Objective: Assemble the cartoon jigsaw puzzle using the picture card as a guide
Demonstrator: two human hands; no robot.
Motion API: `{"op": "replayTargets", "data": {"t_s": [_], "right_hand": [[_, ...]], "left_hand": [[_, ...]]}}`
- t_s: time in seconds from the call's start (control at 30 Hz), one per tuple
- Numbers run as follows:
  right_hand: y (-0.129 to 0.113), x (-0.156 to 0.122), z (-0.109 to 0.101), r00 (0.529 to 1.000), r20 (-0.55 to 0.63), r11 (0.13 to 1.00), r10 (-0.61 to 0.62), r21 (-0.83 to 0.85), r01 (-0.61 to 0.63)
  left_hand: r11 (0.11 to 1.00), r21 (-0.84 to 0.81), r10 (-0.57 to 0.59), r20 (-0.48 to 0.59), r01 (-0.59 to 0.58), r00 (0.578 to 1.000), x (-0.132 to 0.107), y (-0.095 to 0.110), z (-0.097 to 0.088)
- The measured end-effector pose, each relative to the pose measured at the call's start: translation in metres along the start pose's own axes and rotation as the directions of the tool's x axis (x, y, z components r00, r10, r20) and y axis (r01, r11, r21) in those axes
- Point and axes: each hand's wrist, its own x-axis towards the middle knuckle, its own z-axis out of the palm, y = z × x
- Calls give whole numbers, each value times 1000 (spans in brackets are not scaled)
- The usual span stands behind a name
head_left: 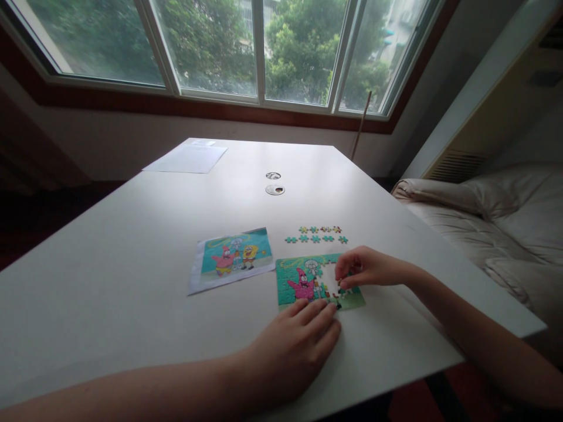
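Note:
A partly assembled cartoon jigsaw puzzle (288,290) lies on the white table, with a pink starfish figure on its left side and a white gap right of its middle. My left hand (301,343) rests flat on the puzzle's lower edge, fingers stretched out, covering part of it. Over the right side, my right hand (363,266) pinches at the gap's edge. A small puzzle piece (340,283) shows at its fingertips, mostly hidden. Behind the puzzle, several loose pieces (315,239) are laid out in two rows. To the left is a printed reference picture (237,255).
Two round stickers or discs (275,190) lie farther back on the table (132,264). A white paper sheet (187,159) is at the far left corner. A pale leather sofa (475,217) stands along the right side, and windows (211,47) line the far wall.

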Motion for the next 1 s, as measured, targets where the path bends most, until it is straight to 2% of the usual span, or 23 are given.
{"op": "replayTargets", "data": {"t_s": [0.17, 0.43, 0.6, 0.73, 1.0], "right_hand": [[-2, -1, 3, 1000, -17, 997, -15, -81, 13], [-5, 1, 6, 994, -80, 949, -71, -312, 42], [-9, -1, 4, 994, -84, 945, -75, -324, 45], [-3, -4, -6, 993, -112, 952, -43, -306, 6], [28, -7, -33, 954, -299, 920, 24, -367, -138]], "left_hand": [[1000, 6, 10, -22, -10, 1000, -1, 0, 2], [1000, 1, 7, -53, -7, 999, -2, 0, 5], [1000, -9, 9, -42, -10, 999, -2, -1, 6], [1000, -4, 17, -48, -17, 999, -2, -1, 4], [1000, 26, 3, -15, -3, 1000, -2, 0, 2]]}}
